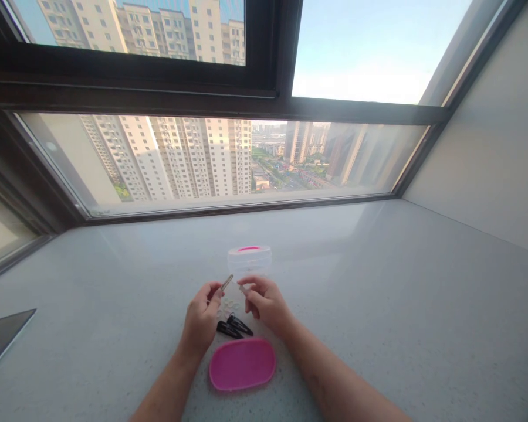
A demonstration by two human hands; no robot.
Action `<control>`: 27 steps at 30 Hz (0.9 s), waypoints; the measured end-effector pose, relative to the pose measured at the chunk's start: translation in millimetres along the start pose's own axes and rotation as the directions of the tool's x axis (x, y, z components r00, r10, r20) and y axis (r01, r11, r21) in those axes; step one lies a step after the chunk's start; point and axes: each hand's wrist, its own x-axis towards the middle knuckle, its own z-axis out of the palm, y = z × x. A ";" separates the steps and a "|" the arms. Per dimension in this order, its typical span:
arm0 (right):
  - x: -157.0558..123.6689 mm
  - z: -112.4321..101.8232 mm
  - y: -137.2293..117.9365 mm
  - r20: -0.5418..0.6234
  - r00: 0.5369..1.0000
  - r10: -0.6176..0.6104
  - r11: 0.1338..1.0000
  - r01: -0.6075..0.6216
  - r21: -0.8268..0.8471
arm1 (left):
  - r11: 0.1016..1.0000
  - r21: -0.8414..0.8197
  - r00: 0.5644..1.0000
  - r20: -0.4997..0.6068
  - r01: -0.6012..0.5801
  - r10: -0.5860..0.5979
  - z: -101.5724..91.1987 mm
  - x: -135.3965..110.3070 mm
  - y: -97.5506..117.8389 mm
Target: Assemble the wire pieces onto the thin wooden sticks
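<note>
My left hand (205,313) pinches a thin gold-coloured hair clip (227,282), its tip pointing up and away to the right. Facing it a short gap away, my right hand (264,299) holds a small pale piece (242,288) between thumb and fingers; its exact kind is too small to make out. Several small clear pieces (229,306) lie on the counter between the hands. Just nearer to me are black snap hair clips (240,325), bunched together. In front of these sits a pink oval lid or shallow tray (242,364), between my forearms.
A clear plastic box (250,258) with a pink mark stands beyond my hands on the speckled pale counter (378,305). At the left edge lies a dark flat device (6,337). A dark window frame (246,208) borders the far side, and a wall (488,146) the right.
</note>
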 end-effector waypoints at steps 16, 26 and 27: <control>1.0 -1.1 2.2 0.041 0.996 0.075 0.972 -0.082 0.219 | 0.954 -0.298 0.999 -0.012 0.025 -0.030 10.8 5.6 9.4; -3.3 1.7 2.8 0.112 0.990 0.080 0.983 -0.097 0.154 | 0.944 -0.330 0.998 0.057 -0.015 0.036 19.8 1.0 12.6; -3.7 2.0 2.1 0.112 0.991 0.076 0.985 -0.092 0.148 | 0.941 -0.338 0.998 0.061 -0.011 0.033 20.2 1.0 13.0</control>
